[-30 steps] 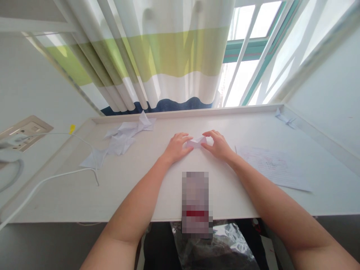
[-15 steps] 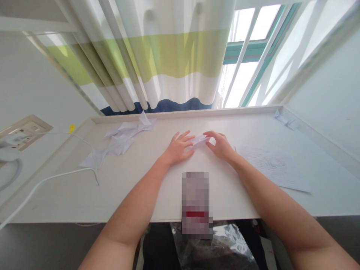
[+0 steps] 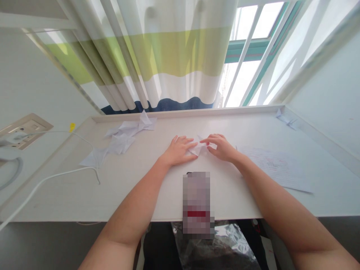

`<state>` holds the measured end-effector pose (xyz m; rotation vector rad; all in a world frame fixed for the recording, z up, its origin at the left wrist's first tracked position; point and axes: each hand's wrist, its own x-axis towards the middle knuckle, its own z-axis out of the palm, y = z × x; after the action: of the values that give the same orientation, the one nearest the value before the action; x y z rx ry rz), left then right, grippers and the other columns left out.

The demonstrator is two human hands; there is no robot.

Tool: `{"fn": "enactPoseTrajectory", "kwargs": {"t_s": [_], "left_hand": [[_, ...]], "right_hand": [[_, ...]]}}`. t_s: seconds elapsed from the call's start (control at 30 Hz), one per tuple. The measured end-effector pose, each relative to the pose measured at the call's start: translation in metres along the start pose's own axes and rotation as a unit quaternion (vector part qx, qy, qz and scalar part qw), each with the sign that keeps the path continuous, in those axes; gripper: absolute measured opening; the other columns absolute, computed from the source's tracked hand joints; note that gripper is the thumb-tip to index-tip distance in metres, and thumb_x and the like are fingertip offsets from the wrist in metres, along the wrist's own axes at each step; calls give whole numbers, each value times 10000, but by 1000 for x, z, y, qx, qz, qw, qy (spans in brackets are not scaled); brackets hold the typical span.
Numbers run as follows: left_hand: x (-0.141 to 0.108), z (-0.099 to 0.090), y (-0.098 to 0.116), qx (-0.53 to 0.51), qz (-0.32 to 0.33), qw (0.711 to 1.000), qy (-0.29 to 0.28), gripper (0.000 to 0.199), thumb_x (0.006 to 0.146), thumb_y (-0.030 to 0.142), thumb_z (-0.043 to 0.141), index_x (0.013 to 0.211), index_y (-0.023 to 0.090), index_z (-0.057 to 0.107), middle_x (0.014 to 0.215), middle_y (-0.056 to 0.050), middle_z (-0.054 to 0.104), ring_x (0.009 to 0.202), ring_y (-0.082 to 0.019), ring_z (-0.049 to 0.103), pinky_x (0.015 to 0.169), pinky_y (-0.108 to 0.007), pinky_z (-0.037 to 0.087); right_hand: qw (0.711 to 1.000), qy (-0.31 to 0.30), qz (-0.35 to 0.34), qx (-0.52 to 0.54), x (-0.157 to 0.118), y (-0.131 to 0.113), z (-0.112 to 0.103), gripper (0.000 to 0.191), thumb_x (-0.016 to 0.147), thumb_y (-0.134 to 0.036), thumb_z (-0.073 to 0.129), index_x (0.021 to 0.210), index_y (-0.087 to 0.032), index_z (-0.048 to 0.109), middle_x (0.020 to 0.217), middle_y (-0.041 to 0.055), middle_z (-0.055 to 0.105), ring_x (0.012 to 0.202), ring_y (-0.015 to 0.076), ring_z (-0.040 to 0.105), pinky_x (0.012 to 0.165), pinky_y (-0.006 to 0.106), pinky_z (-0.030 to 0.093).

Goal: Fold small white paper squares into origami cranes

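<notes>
In the head view, the left hand is now lying flatter than before, thumb spreading away from its fingers, partly covering the folded paper. The right hand is now stretching its index finger over it; whether it is pinching, I cannot tell. The paper is lying between both hands.

Desk's white and kinda papery: a bunch of folded papers at ten o'clock, a little folded piece at two, a lined sheet with scribbles at three. White desk also has a white cable at nine and a small paper dead centre.
</notes>
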<state>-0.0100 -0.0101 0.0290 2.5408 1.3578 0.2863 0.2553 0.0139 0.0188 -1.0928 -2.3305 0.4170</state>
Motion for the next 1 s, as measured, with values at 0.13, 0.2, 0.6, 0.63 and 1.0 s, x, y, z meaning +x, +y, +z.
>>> {"fn": "enactPoseTrajectory", "kwargs": {"t_s": [0.13,0.2,0.6,0.63,1.0], "left_hand": [[0,1,3,25,-26,999,16,644,1004,624,645,1572,320,636,1643,-132,556,1546,-388,457,1341,-594,288],[0,1,5,31,-33,999,23,653,999,622,648,1570,305,639,1577,-143,587,1497,-384,487,1317,-573,329],[4,0,-2,5,3,998,57,380,1057,443,599,1351,277,772,1483,-81,703,1447,-307,556,1290,-519,388],[4,0,-2,-2,7,998,57,374,1051,443,611,1344,276,774,1484,-77,709,1458,-304,557,1295,-519,384],[2,-3,5,-16,-27,999,35,512,996,486,715,1448,244,706,1644,-107,605,1592,-320,473,1378,-554,269]], "right_hand": [[997,-36,-31,-56,-3,-4,-2,322,941,-224,663,1213,-302,818,1243,87,777,1280,317,685,1273,645,351],[996,-55,-30,-65,-3,-4,-2,301,955,-226,659,1202,-302,814,1328,71,784,1358,308,675,1324,660,285],[998,-52,3,-20,-4,16,2,275,1010,-322,654,1217,-272,829,1427,85,779,1413,333,684,1263,624,456],[999,-50,4,-13,-4,17,2,276,1004,-316,657,1210,-263,832,1418,91,783,1395,337,695,1243,606,483],[998,-53,2,-44,-3,-4,1,270,1025,-346,649,1226,-307,823,1270,81,815,1238,329,716,1199,607,429]]}}
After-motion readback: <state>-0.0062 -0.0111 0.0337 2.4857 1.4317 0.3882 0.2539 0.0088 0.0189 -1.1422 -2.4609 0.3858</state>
